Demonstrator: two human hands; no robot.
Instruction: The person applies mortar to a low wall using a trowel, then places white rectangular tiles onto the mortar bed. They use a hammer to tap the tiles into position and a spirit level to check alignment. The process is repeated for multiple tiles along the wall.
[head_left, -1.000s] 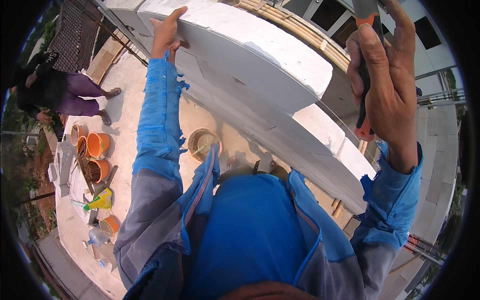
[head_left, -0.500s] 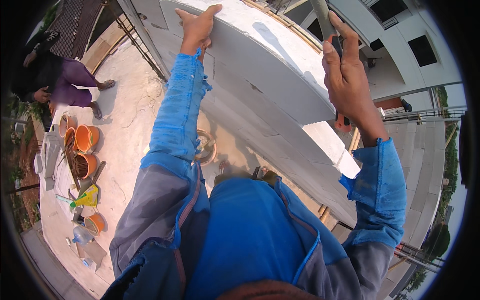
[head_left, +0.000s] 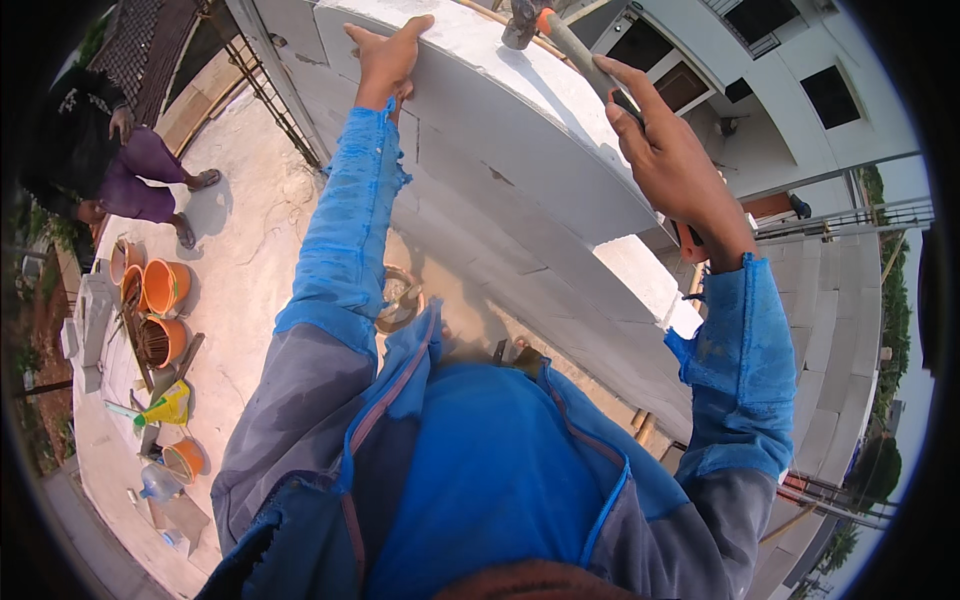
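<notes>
My left hand [head_left: 388, 62] lies against the near face of a pale block [head_left: 480, 110] in the top row of a block wall. Its fingers are spread, and a fingertip reaches the block's top edge. In my right hand [head_left: 672, 165] is a hammer [head_left: 572, 45], gripped by its black and red handle end. The hammer's dark head hovers close over the white top of the wall, near the far side; I cannot tell whether it touches. Below my right wrist, the block row ends in a step down to a lower white top surface [head_left: 640, 270].
A person [head_left: 140, 165] in purple trousers stands at the left. Several orange buckets [head_left: 166, 287], a yellow bag [head_left: 170, 402] and a clear bottle [head_left: 160, 483] sit on the pale floor there. A round mortar tub [head_left: 400, 300] is below me by the wall. A white building rises beyond.
My right hand has moved left with the hammer, and its head has come into view over the wall top. My left hand stays on the block. The person at the left has shifted their arms.
</notes>
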